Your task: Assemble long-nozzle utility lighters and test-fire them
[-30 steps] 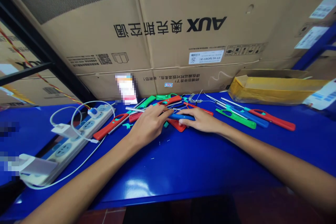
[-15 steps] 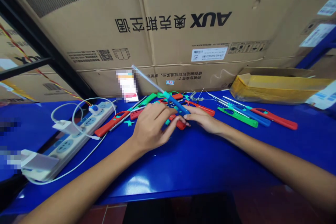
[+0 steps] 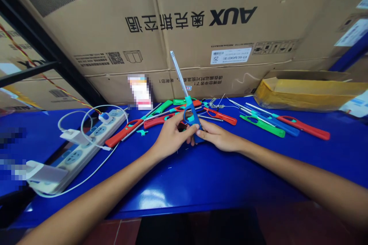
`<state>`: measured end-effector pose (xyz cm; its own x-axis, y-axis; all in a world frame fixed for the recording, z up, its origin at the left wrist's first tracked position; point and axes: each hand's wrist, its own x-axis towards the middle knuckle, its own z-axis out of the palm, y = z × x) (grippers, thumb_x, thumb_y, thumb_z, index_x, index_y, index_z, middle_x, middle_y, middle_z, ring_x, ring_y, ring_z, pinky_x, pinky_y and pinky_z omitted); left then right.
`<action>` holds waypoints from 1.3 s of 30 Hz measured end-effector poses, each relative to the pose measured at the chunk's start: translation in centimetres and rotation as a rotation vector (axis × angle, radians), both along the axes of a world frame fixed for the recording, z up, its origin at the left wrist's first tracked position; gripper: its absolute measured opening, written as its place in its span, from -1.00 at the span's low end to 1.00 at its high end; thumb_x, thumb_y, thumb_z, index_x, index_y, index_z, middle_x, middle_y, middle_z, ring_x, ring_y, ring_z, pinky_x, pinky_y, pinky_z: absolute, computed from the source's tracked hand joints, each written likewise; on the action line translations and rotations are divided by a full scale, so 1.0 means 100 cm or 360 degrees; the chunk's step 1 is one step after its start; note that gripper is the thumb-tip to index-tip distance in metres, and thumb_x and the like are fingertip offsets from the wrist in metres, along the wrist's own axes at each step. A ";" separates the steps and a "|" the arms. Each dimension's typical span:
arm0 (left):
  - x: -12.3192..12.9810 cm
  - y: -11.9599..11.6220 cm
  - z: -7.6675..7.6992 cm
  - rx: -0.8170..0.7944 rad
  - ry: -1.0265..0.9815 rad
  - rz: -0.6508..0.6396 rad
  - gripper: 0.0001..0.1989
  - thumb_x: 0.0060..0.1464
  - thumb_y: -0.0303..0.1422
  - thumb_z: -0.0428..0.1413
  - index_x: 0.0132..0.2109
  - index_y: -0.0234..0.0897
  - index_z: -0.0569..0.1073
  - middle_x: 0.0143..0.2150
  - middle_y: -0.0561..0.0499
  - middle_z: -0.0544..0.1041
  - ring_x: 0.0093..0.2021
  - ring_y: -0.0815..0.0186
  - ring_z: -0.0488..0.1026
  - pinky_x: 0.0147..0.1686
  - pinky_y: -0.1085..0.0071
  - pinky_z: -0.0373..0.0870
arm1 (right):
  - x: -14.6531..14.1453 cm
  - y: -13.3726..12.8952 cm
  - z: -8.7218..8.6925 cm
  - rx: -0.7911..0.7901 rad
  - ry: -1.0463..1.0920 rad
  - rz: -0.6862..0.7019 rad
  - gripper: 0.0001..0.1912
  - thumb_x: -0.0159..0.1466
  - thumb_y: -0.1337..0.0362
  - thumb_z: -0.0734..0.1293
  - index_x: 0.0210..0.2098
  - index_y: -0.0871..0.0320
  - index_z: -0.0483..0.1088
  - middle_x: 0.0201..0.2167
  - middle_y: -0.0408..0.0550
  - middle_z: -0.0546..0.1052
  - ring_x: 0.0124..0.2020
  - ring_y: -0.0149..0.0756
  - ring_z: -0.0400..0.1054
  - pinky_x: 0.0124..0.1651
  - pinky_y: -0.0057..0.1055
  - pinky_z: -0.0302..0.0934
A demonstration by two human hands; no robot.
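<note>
A blue long-neck gas lighter (image 3: 194,116) stands nearly upright between my two hands, its metal tube pointing up and slightly left. My left hand (image 3: 172,132) closes on the handle from the left, thumb across its front. From the right, my right hand (image 3: 215,134) grips the handle's lower part. Behind them lie red lighter casings (image 3: 156,121) and another red lighter (image 3: 221,116). A small teal trigger piece (image 3: 142,133) rests left of my left hand. At the right lie a green lighter (image 3: 263,125) and a red lighter (image 3: 304,127) with a blue one between them.
A white power strip (image 3: 86,143) with plugged-in chargers and cables runs along the left. A phone (image 3: 141,93) leans against the big cardboard box (image 3: 184,46) at the back. A yellow-taped open carton (image 3: 304,93) sits at the back right of the blue table (image 3: 218,183).
The blue lighter has swung from a leftward slant to nearly upright, its face turned toward me. My left hand has moved from above the handle to its left side and now grips it.
</note>
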<state>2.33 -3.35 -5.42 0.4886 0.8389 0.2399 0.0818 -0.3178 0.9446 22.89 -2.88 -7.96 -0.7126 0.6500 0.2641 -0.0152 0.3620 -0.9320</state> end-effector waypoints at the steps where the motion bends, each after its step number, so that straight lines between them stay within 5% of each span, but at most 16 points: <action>1: 0.000 0.001 0.000 0.0001 -0.0029 -0.0014 -0.74 0.30 -0.17 0.24 -0.12 -0.28 0.44 -0.50 0.10 0.53 -0.52 0.29 0.55 -0.39 0.36 0.49 | 0.000 0.000 0.000 0.0029 -0.0011 -0.0018 -0.59 0.57 -0.04 0.22 0.19 0.12 0.34 -0.08 0.03 0.55 -0.14 -0.24 0.49 0.02 -0.20 0.44; 6: 0.002 0.001 -0.003 -0.0024 -0.0108 0.0063 -0.73 0.24 -0.20 0.30 -0.11 -0.29 0.46 -0.50 0.12 0.52 -0.54 0.32 0.52 -0.41 0.40 0.46 | -0.002 -0.001 0.000 0.0096 -0.0024 -0.0074 -0.57 0.58 0.00 0.20 0.30 0.10 0.27 -0.13 -0.01 0.55 -0.15 -0.23 0.48 0.01 -0.18 0.44; 9: 0.004 -0.001 -0.002 -0.0044 -0.0129 0.0069 -0.67 0.24 -0.18 0.31 -0.02 -0.33 0.53 -0.51 0.14 0.50 -0.54 0.34 0.51 -0.42 0.43 0.45 | -0.001 -0.002 0.003 0.0123 -0.0009 -0.0079 -0.62 0.58 0.00 0.21 0.17 0.14 0.35 -0.12 0.00 0.53 -0.14 -0.24 0.47 0.01 -0.20 0.43; 13: 0.000 -0.001 0.002 -0.0154 -0.0125 -0.0055 -0.58 0.25 -0.17 0.30 0.10 -0.40 0.60 -0.53 0.10 0.52 -0.53 0.33 0.53 -0.42 0.44 0.47 | -0.001 -0.003 0.006 0.0179 -0.0091 -0.0014 -0.61 0.59 -0.02 0.19 -0.09 0.17 0.43 -0.16 0.02 0.54 -0.14 -0.24 0.46 0.03 -0.21 0.39; 20: -0.007 0.012 -0.002 -0.0414 -0.0247 -0.0310 -0.58 0.18 -0.31 0.29 0.13 -0.45 0.63 -0.47 -0.02 0.62 -0.48 0.20 0.64 -0.41 0.37 0.55 | -0.002 -0.007 0.009 0.0093 -0.0169 0.0006 -0.62 0.60 0.02 0.18 -0.09 0.18 0.44 -0.17 0.03 0.56 -0.20 -0.26 0.48 -0.03 -0.23 0.40; 30: -0.008 0.017 -0.009 -0.0524 -0.0300 -0.0385 -0.60 0.19 -0.38 0.25 0.15 -0.44 0.62 -0.33 -0.15 0.72 -0.42 0.16 0.69 -0.33 0.31 0.59 | 0.000 -0.003 0.005 0.0042 -0.0194 -0.0011 -0.66 0.59 0.06 0.20 -0.12 0.17 0.44 -0.22 -0.03 0.55 -0.28 -0.33 0.44 -0.07 -0.27 0.36; 35: -0.016 0.024 -0.004 -0.0256 -0.0024 -0.0335 -0.64 0.26 -0.24 0.29 0.12 -0.34 0.61 -0.22 -0.10 0.73 -0.18 0.17 0.70 -0.01 0.21 0.60 | 0.005 0.004 0.005 -0.0188 -0.0034 0.0074 -0.67 0.55 0.01 0.26 -0.11 0.16 0.38 -0.24 -0.04 0.58 -0.37 -0.37 0.44 -0.22 -0.35 0.32; 39: -0.026 0.029 0.003 0.0301 0.0360 0.0099 -0.63 0.25 -0.13 0.31 0.03 -0.32 0.59 -0.16 -0.08 0.69 -0.19 0.20 0.63 -0.12 0.26 0.59 | 0.013 0.012 0.005 -0.0388 0.0054 0.0004 -0.67 0.51 -0.01 0.28 -0.04 0.16 0.34 -0.30 -0.03 0.63 -0.49 -0.40 0.40 -0.43 -0.43 0.19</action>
